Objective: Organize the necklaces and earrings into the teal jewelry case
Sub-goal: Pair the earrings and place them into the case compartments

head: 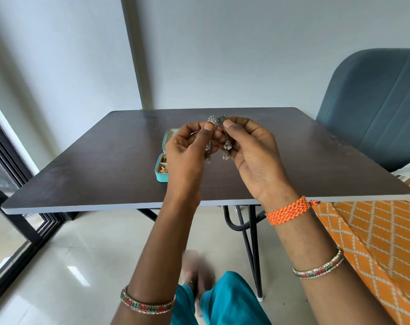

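- Pair of dark silver oxidised dangle earrings w/ flower-like tops and small bell drops [219,134] – held up in the air over the dark brown square table [293,160], between both hands, not yet in the case.
- Handling, my guess: light, rigid metal tops but loose hanging drops that swing and tangle w/ each other; small parts could snag or bend. Best taken by the solid top near the hook, not the dangles.
- Left hand [189,151]: thumb & forefinger pinch one earring near its top, other fingers curled in, palm facing right.
- Right hand [251,148]: thumb & fingers pinch the other earring just below its top, palm toward camera, wrist w/ orange braided band [287,211].
- Both forearms raised, hands nearly touching.
- Small teal jewelry case [162,165] sits open on the table, just behind the left hand, partly hidden; gold-coloured pieces already in its front compartments.
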